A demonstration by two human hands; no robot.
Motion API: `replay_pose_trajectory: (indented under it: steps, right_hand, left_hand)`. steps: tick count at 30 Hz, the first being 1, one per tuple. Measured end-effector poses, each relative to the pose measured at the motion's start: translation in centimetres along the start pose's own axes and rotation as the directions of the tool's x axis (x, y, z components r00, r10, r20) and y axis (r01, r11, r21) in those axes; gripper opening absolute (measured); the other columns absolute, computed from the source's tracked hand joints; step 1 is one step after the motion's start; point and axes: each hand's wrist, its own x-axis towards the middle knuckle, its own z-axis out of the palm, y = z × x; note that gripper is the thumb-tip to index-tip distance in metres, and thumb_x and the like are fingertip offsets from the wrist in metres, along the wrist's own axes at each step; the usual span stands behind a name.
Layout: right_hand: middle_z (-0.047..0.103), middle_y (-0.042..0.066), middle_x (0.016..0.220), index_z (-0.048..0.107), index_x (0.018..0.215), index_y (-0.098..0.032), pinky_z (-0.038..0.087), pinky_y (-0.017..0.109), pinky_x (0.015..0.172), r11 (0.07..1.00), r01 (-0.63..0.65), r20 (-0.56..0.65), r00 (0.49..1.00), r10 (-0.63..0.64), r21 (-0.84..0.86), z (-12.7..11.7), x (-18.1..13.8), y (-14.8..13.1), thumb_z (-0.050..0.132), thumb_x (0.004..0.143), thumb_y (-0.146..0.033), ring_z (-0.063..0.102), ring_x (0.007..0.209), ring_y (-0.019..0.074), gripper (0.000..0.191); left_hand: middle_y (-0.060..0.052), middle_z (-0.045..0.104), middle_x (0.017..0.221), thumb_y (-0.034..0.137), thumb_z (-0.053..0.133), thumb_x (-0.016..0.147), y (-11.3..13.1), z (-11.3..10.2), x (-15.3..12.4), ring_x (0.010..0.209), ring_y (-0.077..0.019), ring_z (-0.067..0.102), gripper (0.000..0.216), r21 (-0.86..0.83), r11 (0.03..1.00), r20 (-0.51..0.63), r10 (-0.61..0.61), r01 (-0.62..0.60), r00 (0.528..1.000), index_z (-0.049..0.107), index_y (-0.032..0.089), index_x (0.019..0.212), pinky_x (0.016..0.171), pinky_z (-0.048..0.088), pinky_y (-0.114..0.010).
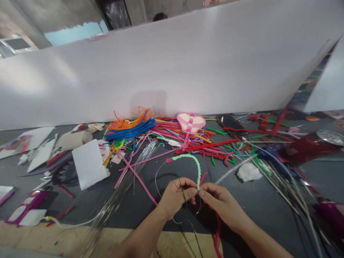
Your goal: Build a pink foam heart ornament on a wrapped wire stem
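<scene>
A mint-green twisted pipe cleaner (pixel 198 166) arches up from between my hands and curls over to the left, ending in a small pink tip (pixel 169 160). My left hand (pixel 179 196) pinches its lower end with thumb and fingers. From the right, my right hand (pixel 219 200) closes thumb and fingertips on the same end, touching the left fingertips. A thin dark green wire (pixel 182 187) crosses my left hand. Fine pale wire (pixel 156 179) loops beside it. A red pipe cleaner (pixel 217 233) hangs below my right hand; its other part shows behind the fingers.
Orange pipe cleaners (pixel 134 120) and blue pipe cleaners (pixel 131 133) lie at the back, beside a pink heart-shaped piece (pixel 191 123). Metal wires (pixel 118 190) spread at left. White cotton (pixel 249 172) and a red can (pixel 313 147) are at right. A white panel (pixel 172 68) stands behind.
</scene>
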Motion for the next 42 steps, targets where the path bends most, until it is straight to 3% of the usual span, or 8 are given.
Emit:
replay_pose_trajectory:
  steps: [7,15,20,26,42]
  right_hand:
    - [0.044,-0.004,0.059,0.057,0.068,-0.017,0.027,0.022,0.049,1.000,0.028,0.015,0.999,-0.028,0.014,-0.06,0.08,-0.05,0.055,0.082,-0.051,0.032,0.053,0.0083,0.036]
    - [0.048,-0.003,0.060,0.056,0.066,-0.017,0.033,0.023,0.055,0.994,0.057,-0.003,0.998,-0.058,-0.098,-0.03,0.27,0.11,0.052,0.084,-0.045,0.040,0.057,0.0103,0.034]
    - [0.053,-0.001,0.064,0.061,0.071,-0.016,0.034,0.022,0.058,0.983,0.074,0.037,0.997,-0.069,-0.168,-0.06,0.18,0.13,0.052,0.085,-0.041,0.043,0.061,0.0109,0.030]
    - [0.052,-0.002,0.064,0.062,0.074,-0.015,0.034,0.021,0.057,0.988,0.087,0.071,0.994,-0.078,-0.127,-0.09,0.01,-0.15,0.051,0.086,-0.041,0.043,0.060,0.0101,0.030]
    - [0.053,-0.002,0.063,0.058,0.066,-0.016,0.036,0.021,0.058,0.999,0.033,0.037,0.999,-0.032,-0.032,0.28,0.12,-0.54,0.056,0.081,-0.044,0.044,0.060,0.0099,0.032]
  left_hand:
    - [0.001,0.061,0.057,0.039,0.076,0.065,-0.11,-0.27,0.10,0.049,-0.0089,0.055,0.032,0.015,1.000,-0.002,0.000,0.000,1.000,0.066,0.012,0.078,0.053,0.042,-0.021]
    - [0.000,0.061,0.066,0.038,0.074,0.069,-0.46,-0.36,0.16,0.052,-0.0073,0.053,0.033,0.015,1.000,0.051,0.018,-0.019,0.999,0.067,0.012,0.089,0.056,0.042,-0.021]
    - [0.001,0.058,0.064,0.033,0.075,0.067,-0.27,-0.24,0.18,0.054,-0.0065,0.052,0.025,-0.041,0.999,0.057,0.006,-0.003,0.998,0.065,0.012,0.076,0.056,0.042,-0.020]
    - [0.002,0.058,0.060,0.032,0.077,0.064,-0.09,-0.13,0.12,0.052,-0.0066,0.053,0.026,-0.126,0.991,0.030,-0.031,0.034,0.999,0.062,0.012,0.073,0.055,0.043,-0.020]
    - [0.002,0.058,0.061,0.032,0.077,0.065,-0.25,-0.15,0.14,0.052,-0.0061,0.053,0.026,-0.127,0.991,0.066,-0.027,0.035,0.997,0.061,0.012,0.071,0.057,0.043,-0.020]
